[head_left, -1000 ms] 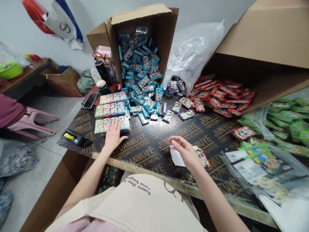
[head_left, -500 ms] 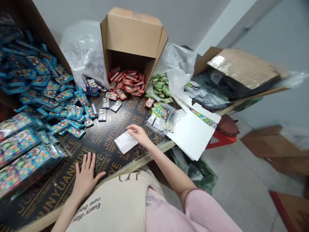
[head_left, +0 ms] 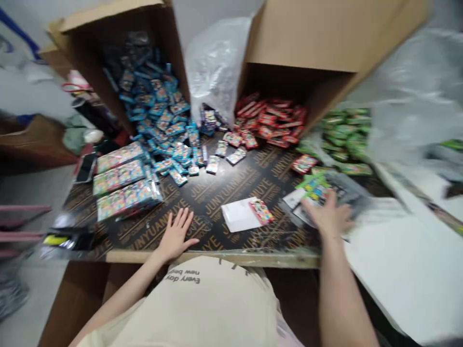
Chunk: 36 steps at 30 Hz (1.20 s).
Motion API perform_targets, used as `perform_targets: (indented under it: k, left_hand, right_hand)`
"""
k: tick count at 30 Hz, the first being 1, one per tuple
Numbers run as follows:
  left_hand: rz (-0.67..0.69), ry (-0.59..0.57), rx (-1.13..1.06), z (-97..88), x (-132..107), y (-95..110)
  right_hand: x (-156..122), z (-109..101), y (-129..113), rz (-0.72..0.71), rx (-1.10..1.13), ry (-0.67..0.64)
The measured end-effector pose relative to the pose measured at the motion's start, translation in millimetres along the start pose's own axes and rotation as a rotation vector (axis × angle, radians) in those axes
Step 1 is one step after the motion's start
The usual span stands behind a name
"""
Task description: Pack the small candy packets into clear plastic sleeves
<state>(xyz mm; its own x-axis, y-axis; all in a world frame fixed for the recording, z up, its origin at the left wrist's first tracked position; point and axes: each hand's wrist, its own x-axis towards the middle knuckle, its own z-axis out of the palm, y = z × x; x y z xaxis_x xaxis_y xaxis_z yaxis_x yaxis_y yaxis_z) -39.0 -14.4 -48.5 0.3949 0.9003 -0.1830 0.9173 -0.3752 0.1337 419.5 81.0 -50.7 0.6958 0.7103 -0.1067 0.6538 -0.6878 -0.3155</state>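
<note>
The left hand (head_left: 176, 234) is laid flat, palm down, fingers spread apart, on the dark printed plywood tabletop (head_left: 231, 193) near its front edge; nothing is gripped by it. The right hand (head_left: 328, 218) is placed on a stack of clear plastic sleeves with green-headed cards (head_left: 318, 193) at the right side of the table; it is seen from the back and blurred by motion, so whether the fingers are closed on a sleeve cannot be told. Between the two hands, apart from both, a white card (head_left: 238, 215) is seen lying flat on the tabletop, with a small colourful packet (head_left: 263, 211) lying partly over its right edge. Three wrapped bundles of colourful packets (head_left: 123, 185) are lined up at the left, beyond the left hand. A tipped cardboard box (head_left: 108, 58) at the back left is seen spilling blue packets (head_left: 162, 120) onto the table. A second tipped cardboard box (head_left: 325, 43) at the back right holds red packets (head_left: 275, 120); a clear plastic bag (head_left: 217, 62) is stood between the two boxes. Green packets (head_left: 347, 135) are piled to the right of the red ones. A large white sheet (head_left: 398, 270) is laid at the far right, just beside the right forearm.
</note>
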Motion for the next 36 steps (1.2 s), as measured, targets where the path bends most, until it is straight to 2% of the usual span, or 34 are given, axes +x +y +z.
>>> perform_targets:
  k: [3, 6, 9, 11, 14, 15, 16, 18, 20, 21, 22, 24, 27, 29, 31, 33, 36]
  left_hand:
    - [-0.027, -0.01, -0.026, -2.2, 2, -2]
    - [-0.048, -0.055, -0.043, -4.4, 3, -3]
    - [-0.048, -0.172, -0.16, -18.9, 4, -8]
    - [-0.059, -0.193, -0.367, -36.5, 8, -17]
    - [-0.131, 0.003, -0.845, -67.1, 24, -23]
    - [-0.123, 0.066, -1.027, -76.3, 32, -20]
    - [-0.091, 0.103, -1.218, -84.2, 40, -13]
    - [0.005, 0.078, -1.609, -95.2, 55, 9]
    - [0.044, -0.048, -1.963, -99.1, 64, 37]
    - [0.021, -0.123, -2.104, -98.9, 67, 50]
    - [-0.006, -0.18, -2.215, -97.7, 68, 59]
    - [-0.065, -0.233, -2.356, -94.0, 67, 69]
    - [-0.133, -0.167, -2.41, -90.1, 60, 66]
    - [-0.168, -0.12, -2.39, -89.0, 54, 59]
    - [-0.185, -0.121, -2.361, -87.1, 50, 54]
    - [-0.186, -0.167, -2.324, -83.2, 47, 50]
    - [-0.172, -0.225, -2.26, -75.2, 45, 47]
  right_hand:
    - [6, 3, -10, -0.02, 0.073, 0.083]
    - [15, 1, -17, 0.036, 0.258, 0.215]
    - [19, -17, -23, 0.013, 0.521, 0.296]
    - [9, -42, -31, -0.085, 0.697, 0.294]
    - [-35, -82, -59, -0.334, 0.923, 0.28]
    - [-54, -91, -74, -0.399, 1.002, 0.216]
    - [-74, -95, -90, -0.443, 1.091, 0.092]
    - [-114, -90, -123, -0.487, 1.195, -0.166]
    - [-147, -72, -149, -0.509, 1.218, -0.393]
    - [-160, -61, -158, -0.515, 1.218, -0.442]
    - [-170, -49, -165, -0.527, 1.205, -0.453]
    - [-182, -29, -171, -0.569, 1.15, -0.394]
    - [-186, -12, -171, -0.647, 1.02, -0.219]
    - [-187, -9, -171, -0.709, 0.952, -0.044]
    - [-187, -11, -174, -0.818, 0.908, 0.094]
    - [-187, -16, -180, -0.959, 0.865, 0.074]
    - [-183, -25, -191, -1.095, 0.802, -0.168]
